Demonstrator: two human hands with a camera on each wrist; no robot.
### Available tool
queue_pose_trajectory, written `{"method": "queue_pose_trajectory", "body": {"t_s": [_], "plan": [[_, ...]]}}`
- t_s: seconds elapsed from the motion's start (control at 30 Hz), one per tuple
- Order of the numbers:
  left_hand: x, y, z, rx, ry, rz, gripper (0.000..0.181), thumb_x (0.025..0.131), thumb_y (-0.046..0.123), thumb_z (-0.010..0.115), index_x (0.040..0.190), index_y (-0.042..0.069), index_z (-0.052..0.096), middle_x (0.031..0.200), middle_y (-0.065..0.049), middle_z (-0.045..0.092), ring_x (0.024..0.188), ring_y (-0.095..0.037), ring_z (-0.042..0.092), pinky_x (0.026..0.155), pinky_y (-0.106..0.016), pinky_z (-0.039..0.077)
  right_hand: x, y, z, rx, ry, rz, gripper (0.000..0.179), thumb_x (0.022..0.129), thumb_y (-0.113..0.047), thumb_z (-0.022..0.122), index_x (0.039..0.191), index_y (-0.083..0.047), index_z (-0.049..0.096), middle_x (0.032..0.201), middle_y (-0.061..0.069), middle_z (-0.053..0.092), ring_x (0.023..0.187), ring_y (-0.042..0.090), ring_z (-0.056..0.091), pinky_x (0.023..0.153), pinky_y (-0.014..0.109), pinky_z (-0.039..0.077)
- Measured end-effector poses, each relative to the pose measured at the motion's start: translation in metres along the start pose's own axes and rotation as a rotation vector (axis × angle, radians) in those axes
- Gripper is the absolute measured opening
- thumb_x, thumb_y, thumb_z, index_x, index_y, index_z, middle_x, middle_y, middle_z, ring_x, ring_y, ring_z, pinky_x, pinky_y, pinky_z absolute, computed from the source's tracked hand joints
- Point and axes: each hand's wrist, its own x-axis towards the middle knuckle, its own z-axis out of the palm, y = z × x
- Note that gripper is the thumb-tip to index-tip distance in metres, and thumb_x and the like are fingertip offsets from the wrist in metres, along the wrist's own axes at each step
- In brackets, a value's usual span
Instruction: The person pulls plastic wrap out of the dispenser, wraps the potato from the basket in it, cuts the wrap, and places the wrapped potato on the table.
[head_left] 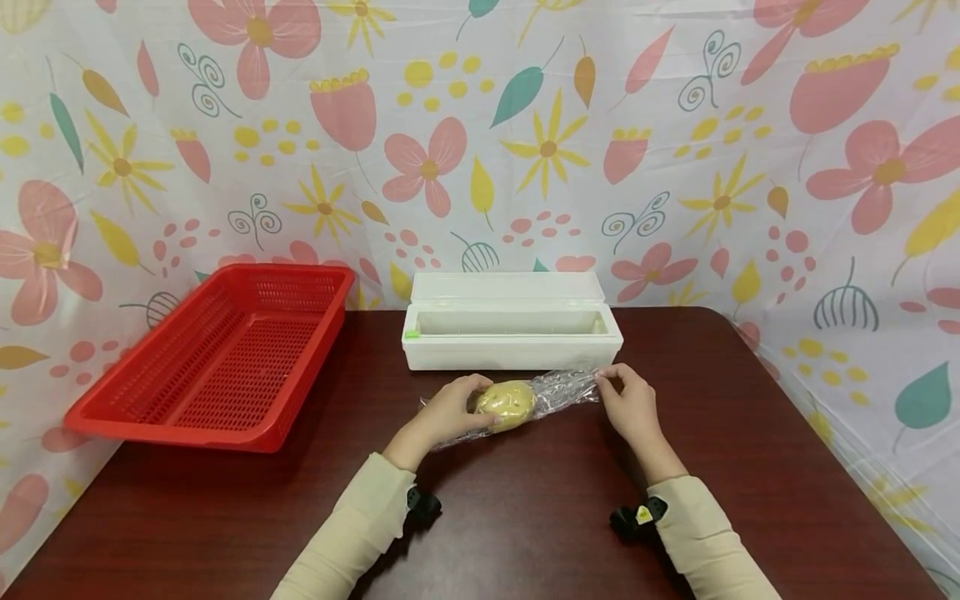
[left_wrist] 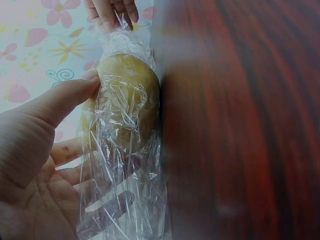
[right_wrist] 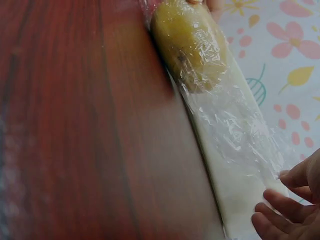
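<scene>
A yellow potato (head_left: 508, 403) wrapped in clear plastic wrap (head_left: 564, 390) lies close over the table, in front of the white box. My left hand (head_left: 453, 410) holds the potato from its left side, thumb and fingers around it. In the left wrist view the thumb presses the wrapped potato (left_wrist: 131, 95), and loose film trails toward the wrist. Out to the right, my right hand (head_left: 628, 403) pinches the far end of the film between thumb and forefinger. Its other fingers are loosely bent in the right wrist view, where the film (right_wrist: 235, 132) stretches from the potato to the fingertips.
Behind the hands stands a long white box (head_left: 513, 354) with its lid raised and a small green piece on its left front rim. A red perforated basket (head_left: 180, 437) sits at the left of the dark wooden table (head_left: 540, 533). A flowered cloth (head_left: 465, 208) hangs behind.
</scene>
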Motion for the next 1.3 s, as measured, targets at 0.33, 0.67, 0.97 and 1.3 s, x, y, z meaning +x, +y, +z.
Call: {"method": "queue_pose_trajectory", "body": {"t_s": [0.33, 0.67, 0.97, 1.3], "plan": [[0.0, 0.002, -0.001, 0.013, -0.004, 0.01, 0.054, 0.081, 0.027, 0.075, 0.125, 0.002, 0.055, 0.118, -0.01, 0.061, 0.108, -0.022, 0.057, 0.092, -0.038, 0.047, -0.001, -0.007, 0.001, 0.091, -0.098, 0.088, 0.012, 0.097, -0.009, 0.049, 0.101, 0.001, 0.054, 0.09, 0.022, 0.067, 0.073, 0.014, 0.063, 0.064, 0.022, 0.049], [-0.001, 0.003, 0.0, 0.024, 0.0, 0.029, 0.053, 0.081, 0.027, 0.075, 0.124, 0.002, 0.056, 0.117, -0.011, 0.061, 0.105, -0.021, 0.057, 0.091, -0.038, 0.047, -0.001, -0.014, 0.001, 0.445, -0.204, 0.259, 0.012, 0.1, -0.003, 0.035, 0.105, 0.007, 0.04, 0.092, 0.012, 0.055, 0.072, 0.001, 0.057, 0.071, 0.02, 0.054], [0.0, 0.002, 0.0, 0.039, -0.001, 0.026, 0.054, 0.081, 0.026, 0.075, 0.125, 0.001, 0.055, 0.117, -0.011, 0.061, 0.106, -0.021, 0.057, 0.092, -0.038, 0.046, -0.003, -0.02, -0.003, 0.874, -0.294, 0.377, 0.01, 0.101, -0.004, 0.032, 0.094, -0.007, 0.039, 0.09, -0.001, 0.045, 0.076, 0.005, 0.062, 0.077, 0.024, 0.053], [-0.001, 0.004, 0.0, 0.041, -0.002, 0.028, 0.054, 0.081, 0.027, 0.075, 0.124, 0.001, 0.055, 0.116, -0.012, 0.061, 0.107, -0.023, 0.057, 0.094, -0.039, 0.045, -0.008, -0.025, 0.005, 1.025, -0.314, 0.316, 0.017, 0.102, -0.006, 0.034, 0.091, -0.014, 0.044, 0.087, -0.006, 0.058, 0.076, 0.008, 0.064, 0.074, 0.025, 0.055]]}}
